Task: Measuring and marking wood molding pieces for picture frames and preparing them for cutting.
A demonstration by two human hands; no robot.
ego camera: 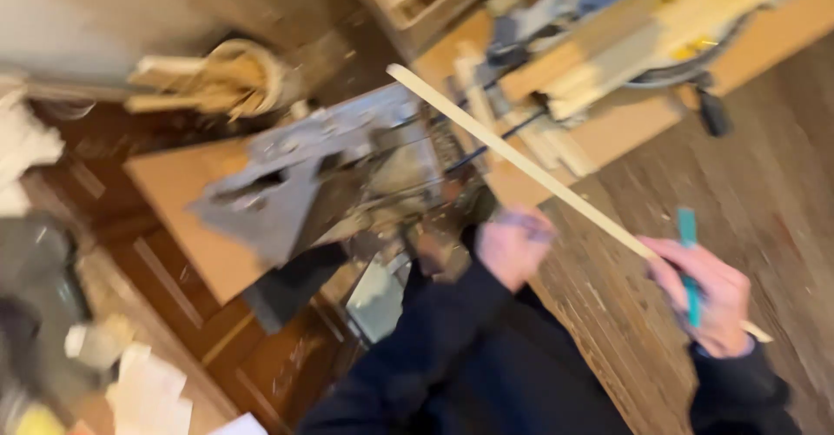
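The view is tilted and blurred by motion. My right hand (705,294) grips a long thin pale wooden strip (512,157) that runs up and left from it toward the saw. The same hand also holds a teal pencil-like tool (688,261). My left hand (512,245) is curled near the middle of the frame, just below the strip, beside the grey metal base of a saw (287,183). Whether it holds anything is unclear. Both arms wear dark sleeves.
A miter saw (608,44) with wooden pieces sits on a plywood bench (625,131) at the upper right. A bucket of wood offcuts (226,79) stands upper left. Dark wooden floorboards (764,183) lie to the right; paper scraps (148,391) lie lower left.
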